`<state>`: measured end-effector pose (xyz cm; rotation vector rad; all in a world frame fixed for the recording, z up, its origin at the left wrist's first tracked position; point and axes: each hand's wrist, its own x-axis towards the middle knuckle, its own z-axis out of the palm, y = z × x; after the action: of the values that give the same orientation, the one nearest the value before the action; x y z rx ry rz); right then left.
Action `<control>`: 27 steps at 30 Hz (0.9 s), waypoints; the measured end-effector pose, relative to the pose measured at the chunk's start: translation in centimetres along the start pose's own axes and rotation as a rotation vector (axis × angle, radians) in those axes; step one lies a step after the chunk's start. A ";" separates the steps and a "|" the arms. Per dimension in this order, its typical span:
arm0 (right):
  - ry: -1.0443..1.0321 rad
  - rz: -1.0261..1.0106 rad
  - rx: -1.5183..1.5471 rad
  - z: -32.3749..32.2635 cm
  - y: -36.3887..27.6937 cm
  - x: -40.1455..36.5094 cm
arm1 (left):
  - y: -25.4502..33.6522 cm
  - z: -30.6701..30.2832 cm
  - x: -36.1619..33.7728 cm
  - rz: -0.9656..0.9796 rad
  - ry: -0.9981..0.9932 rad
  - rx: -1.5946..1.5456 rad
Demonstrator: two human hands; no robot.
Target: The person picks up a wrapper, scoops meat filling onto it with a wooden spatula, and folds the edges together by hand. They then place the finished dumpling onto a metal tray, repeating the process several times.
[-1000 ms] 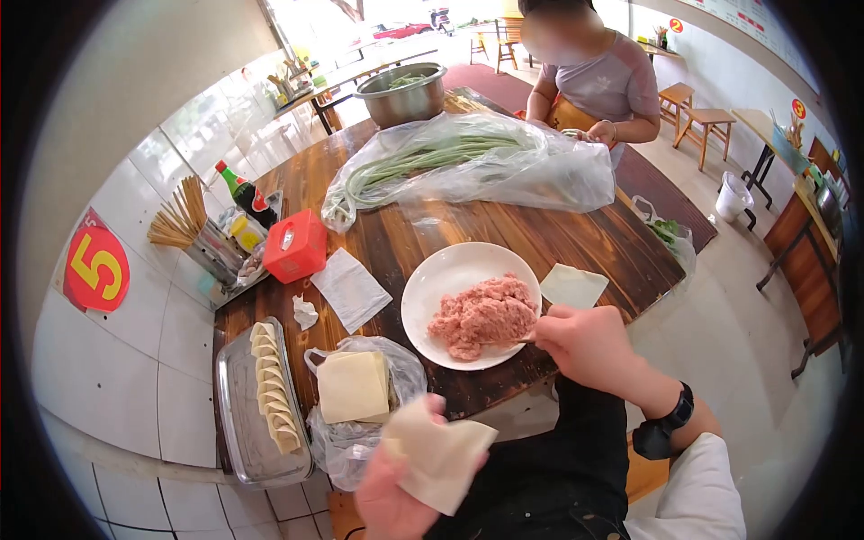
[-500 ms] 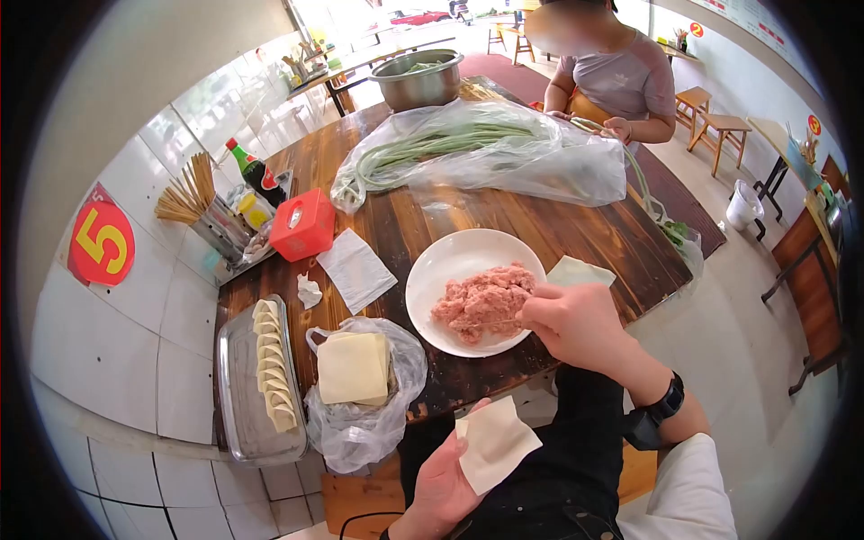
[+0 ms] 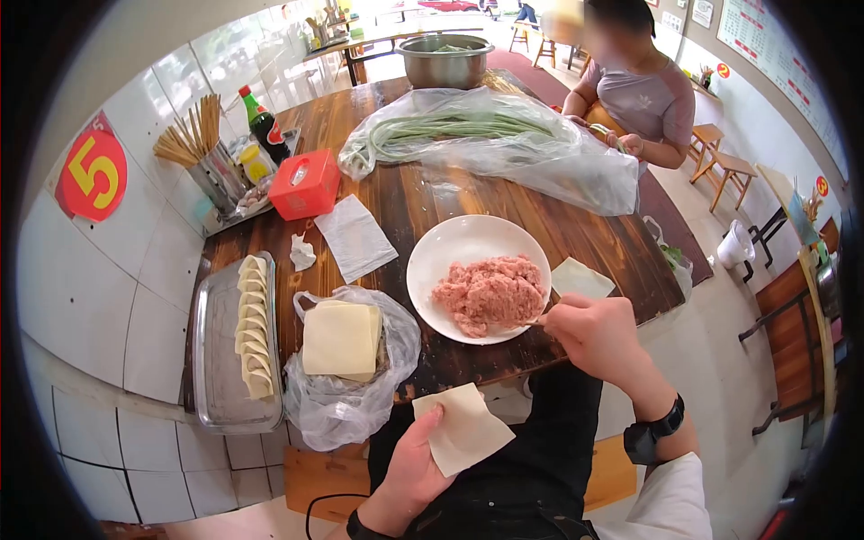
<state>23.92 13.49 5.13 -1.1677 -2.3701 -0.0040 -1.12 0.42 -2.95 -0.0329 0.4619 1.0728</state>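
While one square wrapper (image 3: 463, 427) is pinched by the left hand (image 3: 416, 463), thumb pressed on its face, one thin utensil (image 3: 536, 321) is gripped by the right hand (image 3: 594, 335), its far end at the edge of the minced meat (image 3: 490, 292). Wrapper: pale, thin, slightly curled, held just off the near edge of the wooden surface (image 3: 621, 243).

Meat: one coarse pink mound, contained in one round white plate (image 3: 432, 247). One loose wrapper (image 3: 580, 277) is laid flat right of the plate. One black watch (image 3: 655, 430) is worn on the right wrist; display unreadable.

To the left, one wrapper stack (image 3: 340, 337) is set on a crinkled clear bag (image 3: 337, 409); sheets can't be counted. Beside that, one row of folded dumplings (image 3: 252, 328) is lined up in a transparent rectangular tray (image 3: 216, 360); overlap blocks an exact count.

Farther out: one white napkin (image 3: 355, 236), one crumpled tissue (image 3: 302, 253), one red box (image 3: 306, 184), one bottle (image 3: 262, 126), label text too small. Green stalks (image 3: 468, 130) are bagged in plastic near one metal basin (image 3: 445, 67).

Signs: yellow "5" (image 3: 94, 173) on red, left wall; "2" (image 3: 723, 70) and "3" (image 3: 822, 186) on red discs, right side.
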 end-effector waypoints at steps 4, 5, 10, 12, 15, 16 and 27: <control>-0.051 0.017 -0.016 -0.6 -0.1 -0.6 | -0.1 0.1 0.1 -0.011 -0.006 -0.188; -0.056 0.009 -0.019 -0.6 -0.2 -0.7 | -0.1 0.2 0.1 0.020 0.004 -0.171; 0.070 -0.002 0.083 -0.3 -0.5 0.3 | 0.2 1.2 0.2 0.122 0.008 0.049; 0.017 -0.043 0.025 0.9 0.0 0.8 | 0.4 0.7 0.4 0.084 -0.035 0.048; -0.024 -0.054 0.018 2.1 0.7 0.9 | 0.2 0.1 0.3 0.054 -0.038 -0.133; -0.017 -0.026 0.068 2.1 0.9 1.1 | 0.4 0.0 0.3 0.060 -0.043 -0.130; -0.040 0.038 0.118 1.0 0.6 0.3 | 0.7 1.4 2.4 0.192 0.136 -0.067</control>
<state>23.77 14.25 4.30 -1.1664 -2.3475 0.1709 -0.27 3.12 -2.47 -0.1229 0.5597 1.2796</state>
